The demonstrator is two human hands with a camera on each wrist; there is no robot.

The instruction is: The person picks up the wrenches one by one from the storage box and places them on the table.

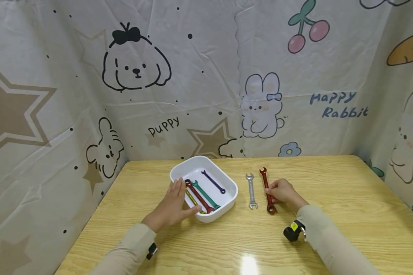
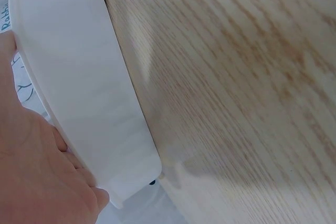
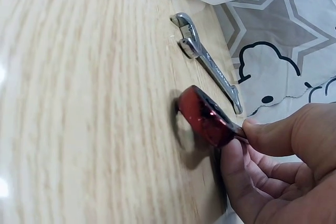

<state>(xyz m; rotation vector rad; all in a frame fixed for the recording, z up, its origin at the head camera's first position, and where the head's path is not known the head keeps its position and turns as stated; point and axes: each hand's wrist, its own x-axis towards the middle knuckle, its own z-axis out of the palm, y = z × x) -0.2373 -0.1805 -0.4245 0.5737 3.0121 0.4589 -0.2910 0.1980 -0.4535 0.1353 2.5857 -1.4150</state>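
Observation:
My right hand (image 1: 285,192) pinches a red combination wrench (image 1: 265,178) between thumb and fingers, over the right part of the table. Up close in the right wrist view, the wrench's red ring end (image 3: 203,119) points toward the camera. To its left lies a silver open-end wrench (image 1: 251,191). My left hand (image 1: 170,210) rests on the near left rim of a white plastic bin (image 1: 210,218), fingers and thumb spread along the edge. Inside the bin lie a purple wrench (image 1: 213,181), a green wrench (image 1: 207,195), a red wrench (image 1: 200,197) and a partly hidden yellow wrench (image 1: 191,197).
The light wood table (image 1: 206,248) ends at a printed cloth curtain (image 1: 206,76) along its back, with more cloth at both sides. Below each sleeve hangs a small black wrist device (image 1: 290,233).

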